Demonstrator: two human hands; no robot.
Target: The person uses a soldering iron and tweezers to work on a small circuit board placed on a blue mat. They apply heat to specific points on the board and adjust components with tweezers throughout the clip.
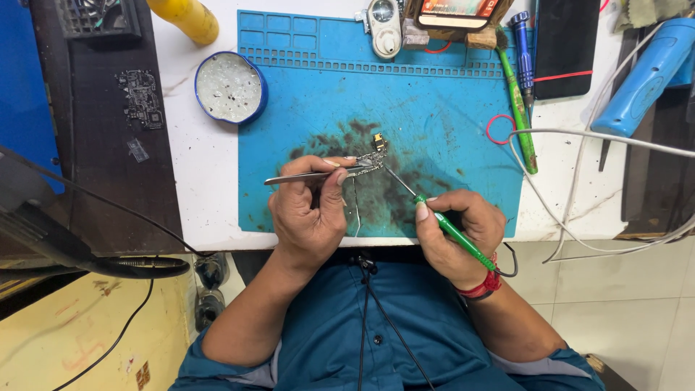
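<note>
Both hands (308,206) (456,228) curled (pinch grips)

Left hand (308,210) pinches metal tweezers (318,174) onto a small circuit part (374,155) on the blue mat (449,116); right hand (456,232) angles a green soldering iron (455,233), tip touching the part.

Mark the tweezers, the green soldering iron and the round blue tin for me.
tweezers (318,174), head view, middle of the metal arms held by the left hand (308,210).
green soldering iron (456,235), head view, green handle in the right hand (460,232).
round blue tin (230,87), head view, its pale inside.
</note>
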